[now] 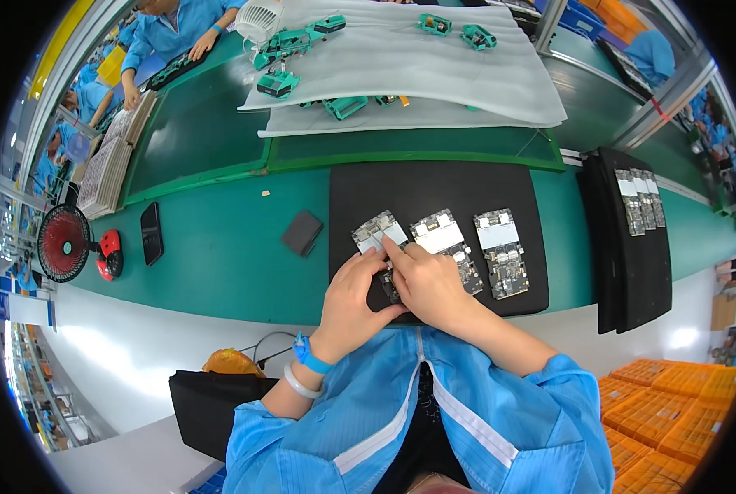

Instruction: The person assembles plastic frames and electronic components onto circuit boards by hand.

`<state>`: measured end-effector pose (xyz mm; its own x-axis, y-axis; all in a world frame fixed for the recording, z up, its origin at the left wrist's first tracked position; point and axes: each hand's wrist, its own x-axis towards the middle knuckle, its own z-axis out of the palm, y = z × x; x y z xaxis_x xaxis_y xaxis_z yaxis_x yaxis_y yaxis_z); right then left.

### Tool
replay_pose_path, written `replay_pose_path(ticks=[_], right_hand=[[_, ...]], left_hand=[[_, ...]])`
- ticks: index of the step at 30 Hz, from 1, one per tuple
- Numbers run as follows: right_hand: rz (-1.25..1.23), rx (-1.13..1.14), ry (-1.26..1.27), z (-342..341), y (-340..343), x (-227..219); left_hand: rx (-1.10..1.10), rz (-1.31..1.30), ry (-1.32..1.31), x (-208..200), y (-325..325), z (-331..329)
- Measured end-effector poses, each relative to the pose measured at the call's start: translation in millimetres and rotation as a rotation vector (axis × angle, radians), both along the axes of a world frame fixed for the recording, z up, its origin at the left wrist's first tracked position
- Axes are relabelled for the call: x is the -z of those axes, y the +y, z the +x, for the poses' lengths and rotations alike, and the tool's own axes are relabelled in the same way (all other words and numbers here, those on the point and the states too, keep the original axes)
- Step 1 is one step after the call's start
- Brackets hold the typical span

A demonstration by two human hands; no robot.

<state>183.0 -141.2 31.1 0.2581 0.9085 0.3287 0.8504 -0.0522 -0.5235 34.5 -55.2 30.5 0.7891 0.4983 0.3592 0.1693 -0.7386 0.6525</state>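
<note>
- Our left hand [353,290] and right hand [424,281] meet over the leftmost circuit board [376,233], which lies on the black mat [434,185] on the green table [219,247].
- Left fingers curl against the board's lower edge; right fingers press on its top face, forefinger pointing toward eleven o'clock. Whether either hand truly pinches it, we cannot tell.
- We judge the board light, stiff and thin, but fragile (small soldered parts, a pale shield on top), so it is best held by its bare edges.
- Two more boards [500,251] lie at three o'clock from it; a small dark pad [302,232] sits at nine o'clock, off the mat.
</note>
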Motion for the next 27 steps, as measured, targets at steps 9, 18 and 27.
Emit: replay_pose_path(ticks=[9,18,27], right_hand=[[0.016,0.003,-0.007,0,0,7],[0.117,0.029,-0.020,-7,-3,13],[0.116,0.043,-0.107,-8,-3,21]], left_hand=[[-0.011,-0.010,-0.016,-1,-1,2],[-0.028,-0.018,0.004,2,-2,0],[-0.041,-0.046,-0.010,6,-3,3]])
